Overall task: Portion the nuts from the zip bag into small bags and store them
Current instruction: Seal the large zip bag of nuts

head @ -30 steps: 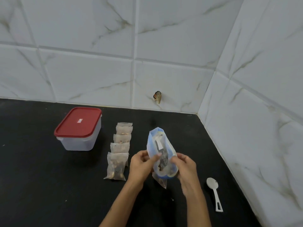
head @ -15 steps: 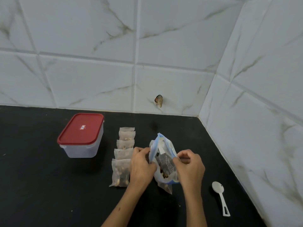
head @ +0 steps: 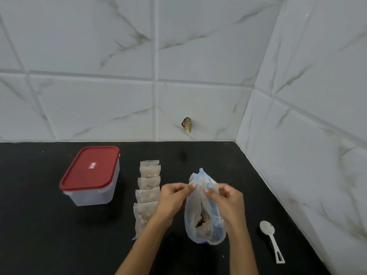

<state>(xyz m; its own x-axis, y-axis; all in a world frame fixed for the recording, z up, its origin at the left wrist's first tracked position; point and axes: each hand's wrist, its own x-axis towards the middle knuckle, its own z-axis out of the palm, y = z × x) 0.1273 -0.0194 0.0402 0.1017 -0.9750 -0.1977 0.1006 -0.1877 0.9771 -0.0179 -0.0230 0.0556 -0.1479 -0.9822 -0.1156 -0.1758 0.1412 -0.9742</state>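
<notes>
A blue-edged clear zip bag (head: 202, 217) with some nuts at its bottom stands on the black counter (head: 39, 235). My left hand (head: 172, 201) pinches the left side of its top edge. My right hand (head: 226, 201) pinches the right side of the top. Left of the hands lies a row of several small translucent bags (head: 148, 193) filled with nuts, overlapping front to back. The nearest small bag is partly hidden by my left wrist.
A clear plastic box with a red lid (head: 90, 175), closed, sits at the left. A white plastic spoon (head: 271, 240) lies at the right near the tiled side wall (head: 307, 155). A small brown object (head: 186, 125) sticks to the back wall.
Both hands have moved up from the bag's sides to its top edge, and the bag mouth has narrowed. The view has shifted down slightly.
</notes>
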